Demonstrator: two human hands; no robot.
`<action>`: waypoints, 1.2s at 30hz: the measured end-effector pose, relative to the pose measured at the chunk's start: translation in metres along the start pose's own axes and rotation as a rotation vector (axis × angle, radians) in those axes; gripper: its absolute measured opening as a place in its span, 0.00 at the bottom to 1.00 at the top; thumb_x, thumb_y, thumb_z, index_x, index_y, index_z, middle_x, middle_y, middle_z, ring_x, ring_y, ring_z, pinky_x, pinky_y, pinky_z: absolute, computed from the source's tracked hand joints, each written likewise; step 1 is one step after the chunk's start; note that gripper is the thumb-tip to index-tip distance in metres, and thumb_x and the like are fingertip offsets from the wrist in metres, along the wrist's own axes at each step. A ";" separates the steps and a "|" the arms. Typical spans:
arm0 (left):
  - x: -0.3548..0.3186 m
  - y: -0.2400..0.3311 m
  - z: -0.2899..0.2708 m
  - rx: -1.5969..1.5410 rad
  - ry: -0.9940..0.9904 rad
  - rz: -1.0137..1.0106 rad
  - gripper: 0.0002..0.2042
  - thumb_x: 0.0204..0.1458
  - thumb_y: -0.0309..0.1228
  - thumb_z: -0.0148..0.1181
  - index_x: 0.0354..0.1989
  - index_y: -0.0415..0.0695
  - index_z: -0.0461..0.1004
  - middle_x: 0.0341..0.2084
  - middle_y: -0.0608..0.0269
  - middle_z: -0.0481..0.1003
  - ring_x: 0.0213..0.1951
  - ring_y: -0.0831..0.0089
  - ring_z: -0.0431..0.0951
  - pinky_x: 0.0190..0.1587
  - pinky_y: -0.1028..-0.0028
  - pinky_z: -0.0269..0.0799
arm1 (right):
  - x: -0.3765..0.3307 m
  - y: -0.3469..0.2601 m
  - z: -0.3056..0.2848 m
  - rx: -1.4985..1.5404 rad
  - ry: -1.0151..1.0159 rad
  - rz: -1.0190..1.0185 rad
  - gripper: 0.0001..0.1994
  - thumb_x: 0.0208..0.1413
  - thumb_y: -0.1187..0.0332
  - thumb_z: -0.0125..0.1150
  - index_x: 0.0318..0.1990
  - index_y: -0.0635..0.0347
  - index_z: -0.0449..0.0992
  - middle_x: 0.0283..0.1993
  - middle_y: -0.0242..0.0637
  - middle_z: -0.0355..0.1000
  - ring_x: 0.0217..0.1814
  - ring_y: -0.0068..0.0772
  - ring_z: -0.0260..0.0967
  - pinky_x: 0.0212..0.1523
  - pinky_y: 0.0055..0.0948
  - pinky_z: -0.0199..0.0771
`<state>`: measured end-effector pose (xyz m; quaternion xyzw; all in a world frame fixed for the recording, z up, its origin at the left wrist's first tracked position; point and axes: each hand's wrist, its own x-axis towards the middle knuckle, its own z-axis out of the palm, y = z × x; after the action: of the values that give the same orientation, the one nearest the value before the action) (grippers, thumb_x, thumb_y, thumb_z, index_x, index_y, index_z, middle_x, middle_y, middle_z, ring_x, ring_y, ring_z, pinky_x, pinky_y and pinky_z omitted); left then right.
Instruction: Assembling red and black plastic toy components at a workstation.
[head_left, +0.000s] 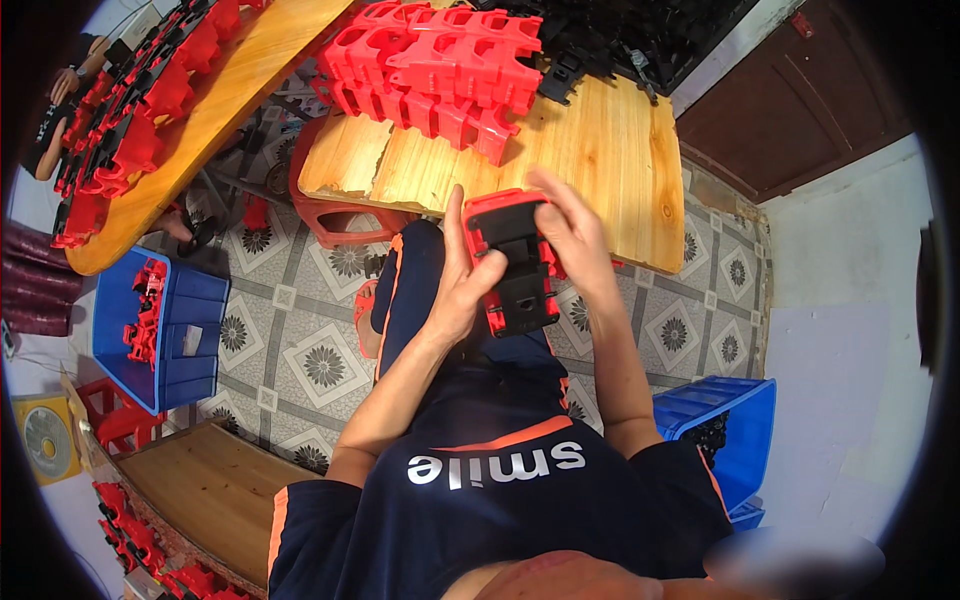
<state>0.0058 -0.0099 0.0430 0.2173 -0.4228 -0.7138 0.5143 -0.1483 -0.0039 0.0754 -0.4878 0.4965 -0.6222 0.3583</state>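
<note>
Between my two hands, above my lap and just off the table's near edge, is a red-and-black plastic toy car body. Its black underside piece faces up inside the red shell. My left hand grips the left side, thumb lying over the black part and fingers mostly hidden below. On the far right side, my right hand is closed around the edge, its thumb pressed on the black piece. Beyond them, stacked red plastic shells stand on the wooden table. Black plastic parts are heaped beside the shells.
A blue crate with red parts stands on the floor at left, another blue crate at right. A red stool is under the table. At far left, a second table bears rows of red-and-black parts, with a person beyond.
</note>
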 end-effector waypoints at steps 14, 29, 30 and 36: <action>0.024 0.055 -0.035 -0.349 0.281 -0.048 0.24 0.64 0.46 0.50 0.64 0.56 0.50 0.51 0.61 0.69 0.51 0.68 0.74 0.51 0.61 0.76 | -0.006 0.012 0.023 0.191 -0.503 0.168 0.42 0.53 0.64 0.67 0.71 0.67 0.50 0.72 0.45 0.52 0.74 0.33 0.49 0.71 0.32 0.47; -0.012 0.048 -0.045 0.303 0.063 0.078 0.64 0.37 0.30 0.76 0.72 0.43 0.23 0.63 0.50 0.58 0.63 0.63 0.63 0.65 0.63 0.60 | 0.036 0.011 0.057 0.432 -0.531 0.131 0.43 0.57 0.50 0.64 0.70 0.67 0.51 0.62 0.42 0.64 0.63 0.29 0.62 0.63 0.29 0.60; -0.013 0.043 -0.042 0.391 0.076 0.117 0.65 0.36 0.30 0.76 0.72 0.43 0.23 0.63 0.49 0.57 0.63 0.62 0.62 0.65 0.63 0.59 | 0.043 0.005 0.062 0.291 -0.540 0.191 0.35 0.57 0.56 0.65 0.66 0.67 0.60 0.54 0.38 0.70 0.54 0.24 0.66 0.58 0.26 0.65; -0.026 0.052 -0.044 0.402 0.172 0.223 0.64 0.39 0.29 0.74 0.71 0.42 0.21 0.63 0.49 0.58 0.62 0.60 0.65 0.64 0.63 0.62 | 0.046 -0.001 0.075 0.199 -0.628 0.189 0.34 0.59 0.59 0.63 0.67 0.66 0.58 0.58 0.42 0.68 0.59 0.28 0.65 0.61 0.27 0.63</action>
<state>0.0775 -0.0088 0.0588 0.3271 -0.5326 -0.5330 0.5703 -0.0878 -0.0665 0.0906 -0.5700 0.3419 -0.4511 0.5956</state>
